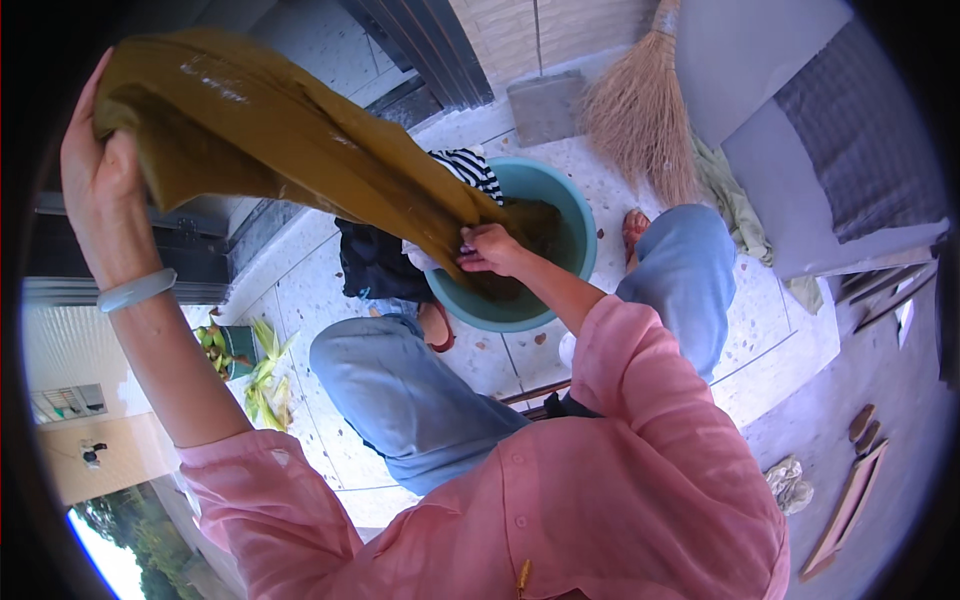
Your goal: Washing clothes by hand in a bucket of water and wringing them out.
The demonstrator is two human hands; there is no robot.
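Mustard-brown garment (280,125), one, long and limp: stretched slantwise from upper left down to the teal basin (579,235), lower end inside. Small pale streaks near the raised end.

Left hand (108,165): raised high, closed around the garment's upper end; thumb in front, most fingers hidden behind the cloth. Pale bangle (137,290) on the wrist.

Right hand (490,248): over the basin, fingers bent together on the garment's lower part in a closed, pinching hold; exact tightness impossible to tell.

Basin: round, set on pale speckled floor tiles (765,335), just beyond and between two knees in blue jeans (400,390). At its upper-left rim, black-and-white striped cloth (475,172); just to the left, black cloth (372,262).

Surroundings: straw broom (640,110), bristles downward, beside a grey slab (545,108); pale green cloth (735,205), right of the broom; green container (240,345) at left, yellow-green leafy scraps (265,385) close by; pink shirt (560,490), buttoned, long-sleeved; wooden frame (845,510), lower right.
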